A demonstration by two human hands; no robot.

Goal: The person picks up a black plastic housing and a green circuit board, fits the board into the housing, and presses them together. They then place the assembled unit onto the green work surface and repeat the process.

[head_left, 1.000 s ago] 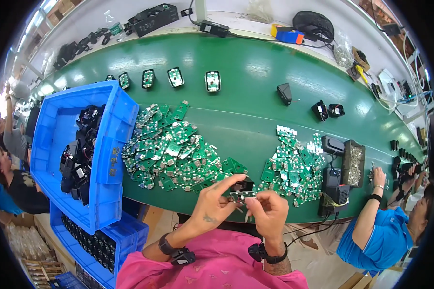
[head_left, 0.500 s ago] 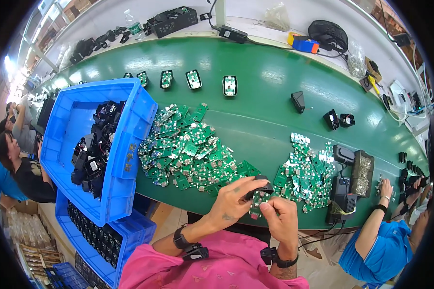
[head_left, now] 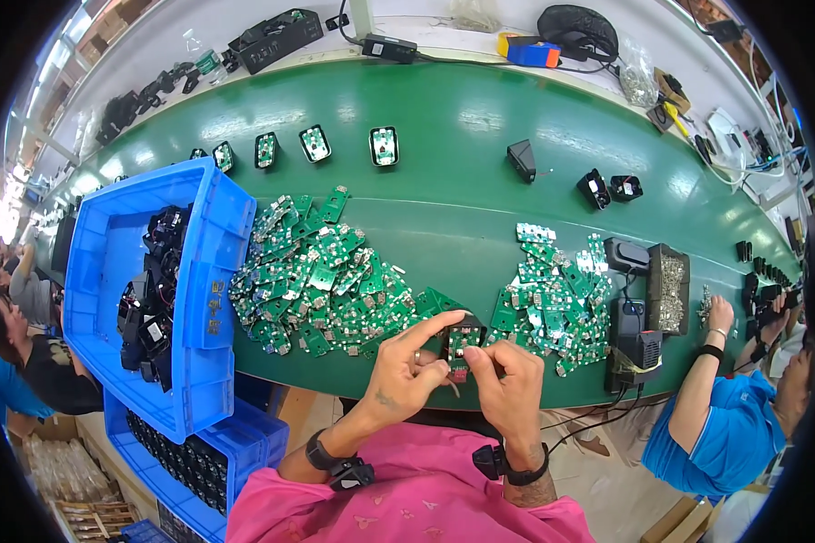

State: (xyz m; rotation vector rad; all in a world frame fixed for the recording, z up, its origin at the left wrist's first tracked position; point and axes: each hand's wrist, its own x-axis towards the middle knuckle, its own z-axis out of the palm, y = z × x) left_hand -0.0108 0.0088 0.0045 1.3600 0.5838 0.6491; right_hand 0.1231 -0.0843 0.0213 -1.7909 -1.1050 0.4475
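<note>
At the table's near edge, my left hand [head_left: 400, 373] is closed around a small black plastic housing [head_left: 467, 319], its open side turned up toward me. A green circuit board [head_left: 465, 340] lies in the mouth of that housing. My right hand [head_left: 509, 385] has thumb and forefinger together at the board's lower right edge, by a small pink-red part [head_left: 460, 375]. Just beyond my hands are two heaps of loose green boards, a larger left heap [head_left: 321, 285] and a smaller right heap [head_left: 560, 303].
A blue crate [head_left: 210, 312] of black parts stands left, above more blue crates. Housings with boards [head_left: 383, 146] line the far table; several black housings [head_left: 521, 160] lie right. A power tool's black battery charger-like block [head_left: 635, 328] sits beside a screw box [head_left: 668, 294]. A co-worker [head_left: 720, 398] works at right.
The housing has turned from tilted to facing up, and the board now lies within its opening. My left fingers have shifted along its side. The whole view has swung slightly right.
</note>
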